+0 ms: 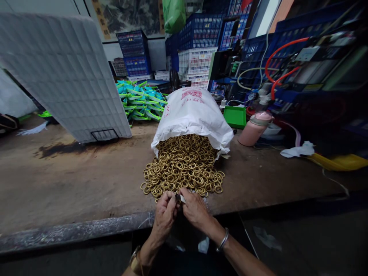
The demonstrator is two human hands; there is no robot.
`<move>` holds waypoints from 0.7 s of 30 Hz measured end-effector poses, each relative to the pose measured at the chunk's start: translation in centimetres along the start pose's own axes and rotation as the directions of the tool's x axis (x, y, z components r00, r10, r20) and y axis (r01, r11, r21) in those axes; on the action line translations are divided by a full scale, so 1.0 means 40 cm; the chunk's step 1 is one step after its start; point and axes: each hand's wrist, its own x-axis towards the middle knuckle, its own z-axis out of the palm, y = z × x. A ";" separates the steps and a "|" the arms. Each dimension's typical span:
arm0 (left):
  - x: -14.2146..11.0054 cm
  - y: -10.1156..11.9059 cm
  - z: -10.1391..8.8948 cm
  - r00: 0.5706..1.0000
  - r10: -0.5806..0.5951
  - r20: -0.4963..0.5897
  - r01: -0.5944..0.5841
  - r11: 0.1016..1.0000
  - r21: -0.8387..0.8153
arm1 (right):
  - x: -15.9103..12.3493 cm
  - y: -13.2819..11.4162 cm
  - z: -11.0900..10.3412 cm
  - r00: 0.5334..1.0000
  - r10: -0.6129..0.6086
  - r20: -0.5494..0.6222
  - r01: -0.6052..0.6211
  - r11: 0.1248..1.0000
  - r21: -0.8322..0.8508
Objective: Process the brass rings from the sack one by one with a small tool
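A white woven sack (188,109) with red print lies on its side, its mouth facing me. Several brass-coloured rings (184,166) spill out of it in a heap onto the tabletop. At the near side of this heap, over the table's front edge, my two hands meet. The fingers of my left hand (164,215) are closed in a pinch around a small dark piece, too small to name. My right hand (197,211) is also closed, gripping a small white piece (183,199) against what the left holds. Fingers hide most of both pieces.
A brown table (86,184) has a wrapped front edge. A ribbed white panel (66,73) stands at left, beside a blue-green pile (142,101). At right are a pink bottle (254,129), a green tray (235,117) and a machine with red hoses. Crates (198,60) are stacked behind.
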 end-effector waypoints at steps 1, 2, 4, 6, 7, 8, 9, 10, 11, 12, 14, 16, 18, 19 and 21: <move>-0.001 -0.003 -0.001 1.000 0.009 0.002 -0.009 1.000 0.009 | 0.000 0.000 0.000 1.000 0.000 0.006 0.000 1.000 0.002; -0.004 -0.005 -0.003 1.000 0.010 0.007 -0.010 1.000 0.018 | 0.000 0.001 0.001 1.000 0.003 0.010 -0.003 1.000 -0.001; -0.018 -0.004 -0.004 1.000 -0.007 0.026 0.006 1.000 0.026 | 0.001 0.008 0.004 1.000 0.028 0.004 -0.027 0.999 -0.021; -0.041 0.006 -0.005 0.998 -0.028 0.056 0.027 1.000 0.013 | 0.005 0.019 0.006 0.997 0.077 -0.015 -0.078 0.996 -0.051; -0.054 0.013 -0.006 0.997 -0.036 0.074 0.036 0.999 -0.008 | 0.007 0.026 0.005 0.994 0.102 -0.032 -0.104 0.993 -0.063; -0.065 0.021 -0.008 0.995 -0.049 0.083 0.052 0.998 -0.039 | 0.010 0.031 0.004 0.991 0.120 -0.051 -0.124 0.990 -0.068; -0.074 0.029 -0.011 0.994 -0.067 0.083 0.074 0.994 -0.085 | 0.012 0.036 0.002 0.989 0.130 -0.073 -0.135 0.989 -0.064; -0.080 0.035 -0.016 0.993 -0.093 0.074 0.103 0.985 -0.139 | 0.014 0.038 -0.001 0.986 0.131 -0.100 -0.137 0.989 -0.051; -0.083 0.040 -0.023 0.991 -0.116 0.062 0.126 0.972 -0.196 | 0.016 0.040 -0.003 0.984 0.125 -0.128 -0.130 0.991 -0.031; -0.083 0.043 -0.032 0.990 -0.131 0.049 0.139 0.959 -0.249 | 0.016 0.039 -0.006 0.981 0.118 -0.153 -0.121 0.993 -0.009; -0.077 0.045 -0.050 0.991 -0.128 0.028 0.131 0.940 -0.316 | 0.015 0.034 -0.007 0.978 0.107 -0.180 -0.105 0.994 0.024; -0.070 0.044 -0.068 0.994 -0.112 0.009 0.108 0.930 -0.350 | 0.010 0.025 -0.004 0.981 0.087 -0.171 -0.085 0.996 0.018; -0.066 0.043 -0.084 0.993 -0.120 -0.003 0.109 0.911 -0.398 | 0.003 0.015 0.005 0.987 0.049 -0.153 -0.051 0.999 -0.012; -0.064 0.042 -0.091 0.991 -0.130 -0.001 0.117 0.895 -0.431 | -0.001 0.010 0.011 0.989 0.024 -0.148 -0.029 0.999 -0.032; -0.063 0.041 -0.103 0.988 -0.154 0.023 0.145 0.852 -0.503 | -0.007 0.002 0.025 0.990 -0.019 -0.140 0.008 0.997 -0.077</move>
